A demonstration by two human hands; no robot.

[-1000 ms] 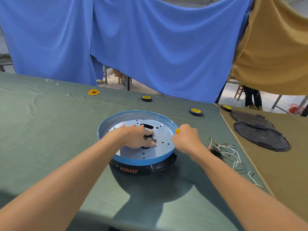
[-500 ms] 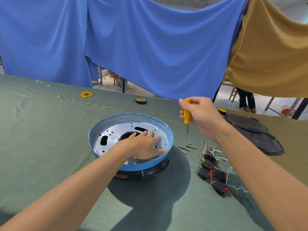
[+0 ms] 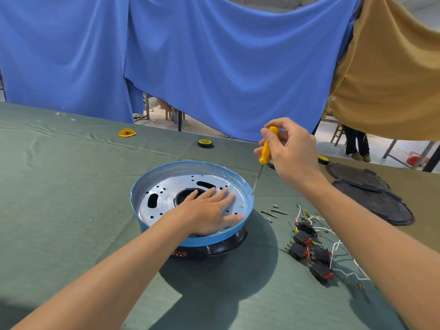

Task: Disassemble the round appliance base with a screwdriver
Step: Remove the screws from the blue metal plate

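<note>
Base: I see the round appliance base (image 3: 190, 241) in the middle of the green table (image 3: 71, 198). Its blue rim faces up and its black part sits underneath.
Left hand: The left hand (image 3: 209, 210) lies flat on the silver plate (image 3: 166, 186) inside the base, fingers straight. I think it pushes down so the base cannot spin or slide.
Right hand: The right hand (image 3: 292, 151) is up in the air. Its fingers curl round the yellow screwdriver (image 3: 267, 148).
Tip: The thin metal end points down, just beside the right side of the rim. I cannot tell if it touches.
Why there: I guess it is lined up for a screw near that edge.
Hands: They are apart, one holding the base down and one holding the tool.
Loose bits: Small screws (image 3: 273, 211) and black switches (image 3: 309, 248) with wires lie near the base on its right. I think they are kept together so none get lost.
Covers: Two black covers (image 3: 371, 198) lie well apart, far right.
</note>
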